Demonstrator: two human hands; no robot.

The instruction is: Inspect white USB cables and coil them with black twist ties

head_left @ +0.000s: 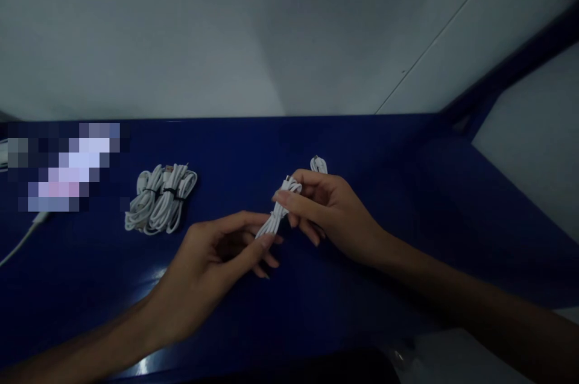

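Observation:
A coiled white cable [277, 212] is held between both hands above the blue table, with its plug end pointing up and away. My left hand [242, 245] pinches the lower end of the coil between thumb and fingers. Near the plug, my right hand [312, 200] grips the upper end. Just behind the right hand lies another white cable [319, 164], partly hidden by it. To the left, several bundled white cables [161, 197] with dark ties rest in a pile.
The blue table [226, 149] meets a pale wall behind. At the far left is a blurred-out bright object [75, 167] with a white cord [20, 244] running from it. A blue frame edge [511, 76] rises at the right.

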